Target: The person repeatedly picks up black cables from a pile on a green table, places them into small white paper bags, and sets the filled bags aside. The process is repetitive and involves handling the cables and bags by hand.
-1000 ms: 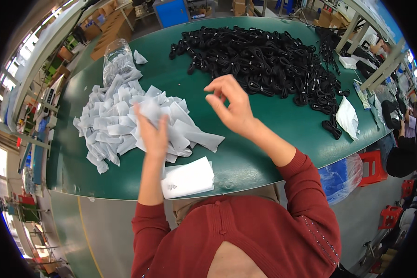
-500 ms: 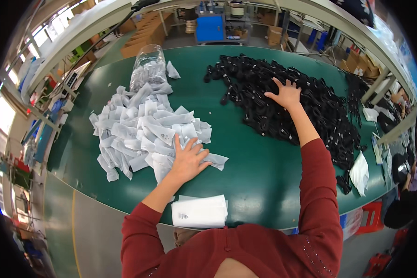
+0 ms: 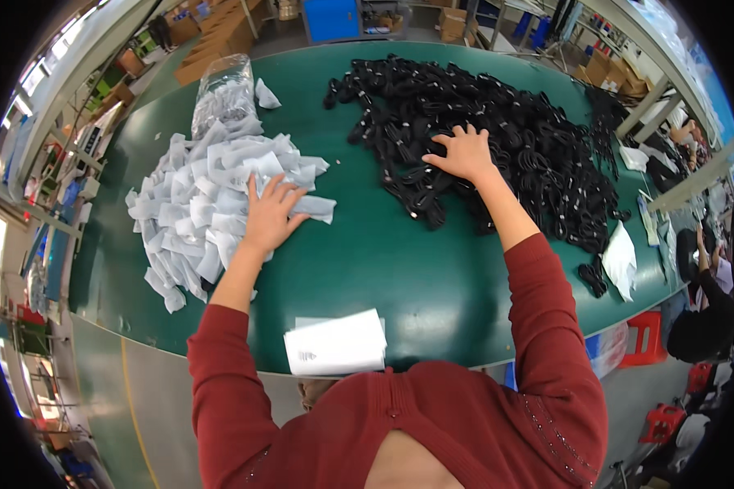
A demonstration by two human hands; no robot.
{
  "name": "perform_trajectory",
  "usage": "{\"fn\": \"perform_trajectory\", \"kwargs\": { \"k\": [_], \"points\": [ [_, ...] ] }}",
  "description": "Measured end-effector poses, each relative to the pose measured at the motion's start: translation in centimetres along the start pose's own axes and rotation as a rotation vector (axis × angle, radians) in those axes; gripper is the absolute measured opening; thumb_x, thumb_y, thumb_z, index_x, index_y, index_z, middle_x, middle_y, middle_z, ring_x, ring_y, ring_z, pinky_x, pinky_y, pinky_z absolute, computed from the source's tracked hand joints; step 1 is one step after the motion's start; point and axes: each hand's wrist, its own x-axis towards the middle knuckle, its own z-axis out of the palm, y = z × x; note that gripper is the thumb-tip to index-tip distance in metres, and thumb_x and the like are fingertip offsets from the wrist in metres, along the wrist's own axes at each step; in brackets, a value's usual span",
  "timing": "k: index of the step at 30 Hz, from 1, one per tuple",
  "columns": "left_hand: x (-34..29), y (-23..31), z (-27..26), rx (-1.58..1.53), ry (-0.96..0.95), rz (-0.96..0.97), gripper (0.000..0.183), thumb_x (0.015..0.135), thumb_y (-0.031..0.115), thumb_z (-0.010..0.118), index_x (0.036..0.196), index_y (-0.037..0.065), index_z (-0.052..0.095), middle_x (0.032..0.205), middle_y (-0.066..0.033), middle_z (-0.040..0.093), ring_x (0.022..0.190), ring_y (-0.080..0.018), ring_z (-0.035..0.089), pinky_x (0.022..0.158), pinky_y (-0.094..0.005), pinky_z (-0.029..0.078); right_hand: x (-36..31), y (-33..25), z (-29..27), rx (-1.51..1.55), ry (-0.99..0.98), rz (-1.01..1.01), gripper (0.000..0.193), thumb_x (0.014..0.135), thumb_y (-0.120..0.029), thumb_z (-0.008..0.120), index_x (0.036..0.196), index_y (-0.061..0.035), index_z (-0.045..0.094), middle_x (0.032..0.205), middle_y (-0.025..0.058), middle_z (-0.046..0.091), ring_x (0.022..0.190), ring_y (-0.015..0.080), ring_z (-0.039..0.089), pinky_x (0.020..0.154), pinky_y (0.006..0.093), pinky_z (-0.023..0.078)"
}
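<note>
My left hand lies flat, fingers spread, on the right edge of a heap of small white plastic bags on the green table. My right hand rests with spread fingers on top of a big pile of coiled black cables at the far middle of the table. Neither hand has anything lifted. Both sleeves are red.
A neat stack of white bags lies at the table's near edge by my chest. A clear bag of more white bags stands at the far left. Loose white bags lie at the right edge. Another person sits at right.
My right hand has gone from mid-air over the table out onto the black cable pile. My left hand came down from holding up a white bag and now presses on the heap.
</note>
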Motion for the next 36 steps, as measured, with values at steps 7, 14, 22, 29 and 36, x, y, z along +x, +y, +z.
{"fn": "perform_trajectory", "kwargs": {
  "k": [7,14,22,29,36],
  "points": [
    [-3.3,4.6,-5.2,-0.211,-0.080,-0.009,0.075,0.079,0.048,0.072,0.142,0.015,0.050,0.143,-0.0156,0.047,0.138,-0.0376,0.038,0.116,-0.0603,0.017,-7.3,-2.2,-0.4,0.163,0.110,-0.106,0.045,0.088,-0.057,0.057,0.119,-0.0282,0.071,0.116,0.0124,0.062,0.113,0.0325,0.055,0.097,0.0537,0.037],
    [-15.2,13.5,-10.8,-0.517,-0.409,0.051,0.099,0.061,0.051,0.084,0.146,0.016,0.046,0.149,-0.0153,0.041,0.141,-0.0375,0.033,0.116,-0.0570,0.024,-13.1,-5.4,-3.3,0.318,0.615,-0.247,0.042,0.078,-0.037,0.076,0.114,-0.0158,0.070,0.128,0.0161,0.056,0.119,0.0341,0.052,0.093,0.0495,0.041],
    [-16.3,16.5,-7.9,-0.418,-0.183,0.013,0.079,0.072,0.042,0.079,0.139,0.010,0.052,0.137,-0.0109,0.051,0.124,-0.0332,0.045,0.106,-0.0483,0.034,-24.9,-16.7,-5.7,0.775,0.048,-0.634,0.063,0.076,-0.034,0.079,0.126,-0.0018,0.060,0.122,0.0167,0.057,0.115,0.0331,0.052,0.095,0.0428,0.043],
    [-16.1,17.1,-9.2,-0.367,-0.066,-0.019,0.057,0.072,0.028,0.081,0.122,0.008,0.063,0.123,-0.0098,0.057,0.112,-0.0308,0.052,0.095,-0.0447,0.041,-27.0,-15.1,-5.4,0.902,0.180,-0.432,0.051,0.077,-0.030,0.078,0.120,-0.0071,0.064,0.103,0.0143,0.057,0.093,0.0313,0.058,0.078,0.0418,0.050],
    [-12.7,21.1,-8.0,-0.624,0.058,-0.131,0.025,0.076,0.009,0.077,0.098,0.004,0.067,0.098,-0.0107,0.060,0.092,-0.0306,0.059,0.079,-0.0382,0.049,-22.2,-12.1,-4.8,0.473,0.276,-0.058,0.043,0.090,-0.045,0.066,0.120,-0.0155,0.060,0.086,0.0152,0.059,0.075,0.0327,0.064,0.060,0.0399,0.053]
  ]
}}
